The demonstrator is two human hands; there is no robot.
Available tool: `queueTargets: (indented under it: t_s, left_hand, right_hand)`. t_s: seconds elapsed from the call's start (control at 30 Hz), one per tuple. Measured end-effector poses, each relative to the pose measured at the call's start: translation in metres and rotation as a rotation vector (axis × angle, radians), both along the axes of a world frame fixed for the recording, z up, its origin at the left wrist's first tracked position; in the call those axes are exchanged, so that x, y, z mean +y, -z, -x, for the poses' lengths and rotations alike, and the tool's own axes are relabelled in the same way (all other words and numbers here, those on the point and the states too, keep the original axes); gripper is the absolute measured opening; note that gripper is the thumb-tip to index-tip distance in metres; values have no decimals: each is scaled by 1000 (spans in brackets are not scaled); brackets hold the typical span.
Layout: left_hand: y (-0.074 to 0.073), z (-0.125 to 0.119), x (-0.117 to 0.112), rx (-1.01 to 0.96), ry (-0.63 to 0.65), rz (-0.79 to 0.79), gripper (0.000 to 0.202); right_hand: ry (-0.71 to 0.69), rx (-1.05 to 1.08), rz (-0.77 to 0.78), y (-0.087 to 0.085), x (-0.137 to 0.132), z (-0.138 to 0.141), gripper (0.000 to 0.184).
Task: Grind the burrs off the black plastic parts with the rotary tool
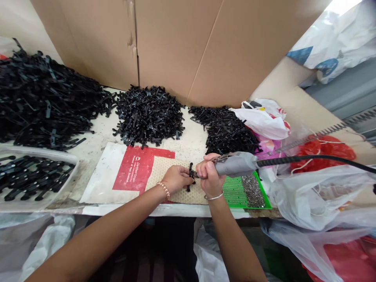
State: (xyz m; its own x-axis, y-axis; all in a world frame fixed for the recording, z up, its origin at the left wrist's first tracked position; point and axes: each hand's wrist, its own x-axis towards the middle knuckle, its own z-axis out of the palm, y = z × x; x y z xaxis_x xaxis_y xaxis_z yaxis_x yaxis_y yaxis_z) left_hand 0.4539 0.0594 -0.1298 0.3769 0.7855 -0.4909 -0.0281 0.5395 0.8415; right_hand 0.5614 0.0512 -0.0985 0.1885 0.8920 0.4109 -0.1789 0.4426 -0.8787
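My left hand (175,179) pinches a small black plastic part (188,188) over a beige honeycomb-patterned mat (158,166). In my right hand (210,178) is a grey electric screwdriver (236,164), held almost level, its tip pointing left at the black part. Whether the tip touches a screw is hidden by my fingers. Just right of my right hand lies a green tray (235,192) with rows of holes, and a heap of small metal screws (252,191) fills its right side.
Piles of black plastic parts lie at the left (47,98), middle (149,113) and right (226,129). A white bin (75,164) holds finished-looking black pieces. Behind stands a cardboard sheet (176,47). The screwdriver's black cable (308,158) runs right, past plastic bags (311,196).
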Motion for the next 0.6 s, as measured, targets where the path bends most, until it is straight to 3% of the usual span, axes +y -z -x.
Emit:
queueTargets:
  t_s: [0.6]
  left_hand:
    - [-4, -1, 1, 1, 1, 19, 15]
  right_hand:
    - [-343, -58, 175, 1, 21, -14, 26]
